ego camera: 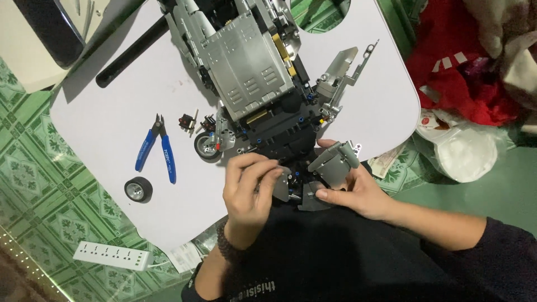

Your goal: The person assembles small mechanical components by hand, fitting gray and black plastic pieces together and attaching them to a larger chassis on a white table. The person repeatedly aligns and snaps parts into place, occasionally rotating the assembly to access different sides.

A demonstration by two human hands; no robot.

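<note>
A large grey and black brick-built model car [251,72] lies on a white table [106,123], its near end at the table's front edge. My left hand [249,187] grips a small grey panel piece at the model's near end. My right hand [352,190] holds a grey angled panel [334,161] against the same end, thumb below it. A raised grey wing part [341,70] sticks out on the model's right side.
Blue-handled cutters [156,148] lie left of the model, with a loose black wheel [138,189] below them and small parts [190,121] nearby. A black rod [131,53] lies at upper left. A white power strip [112,256] sits on the green tiled floor; bags at right.
</note>
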